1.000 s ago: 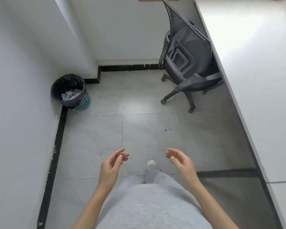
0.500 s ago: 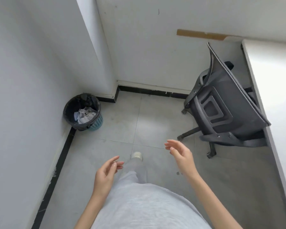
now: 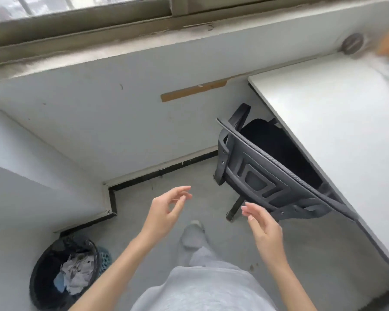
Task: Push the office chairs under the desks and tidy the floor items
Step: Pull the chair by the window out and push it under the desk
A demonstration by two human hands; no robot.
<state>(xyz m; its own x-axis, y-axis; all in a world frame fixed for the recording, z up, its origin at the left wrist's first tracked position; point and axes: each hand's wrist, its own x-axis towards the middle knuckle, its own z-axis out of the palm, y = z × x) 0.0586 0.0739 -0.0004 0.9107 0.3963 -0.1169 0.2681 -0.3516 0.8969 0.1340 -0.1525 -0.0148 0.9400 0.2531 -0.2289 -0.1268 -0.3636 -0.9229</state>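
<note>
A dark grey mesh-backed office chair (image 3: 265, 176) stands at the right, its seat partly under the white desk (image 3: 337, 131) and its backrest facing me. My right hand (image 3: 263, 225) is raised with relaxed fingers, just short of the backrest's lower edge and holding nothing. My left hand (image 3: 166, 209) hovers to the left of the chair with loosely bent fingers, also holding nothing. Neither hand touches the chair.
A black-lined waste bin (image 3: 65, 272) with crumpled paper sits by the left wall at the lower left. A wall with a window ledge (image 3: 144, 41) runs across the back. Grey tiled floor (image 3: 144, 225) lies between bin and chair. My foot (image 3: 192, 234) is forward.
I have stepped closer to the chair and the view has lifted toward the window. Both hands have risen and reached forward; the bin now lies at the lower left.
</note>
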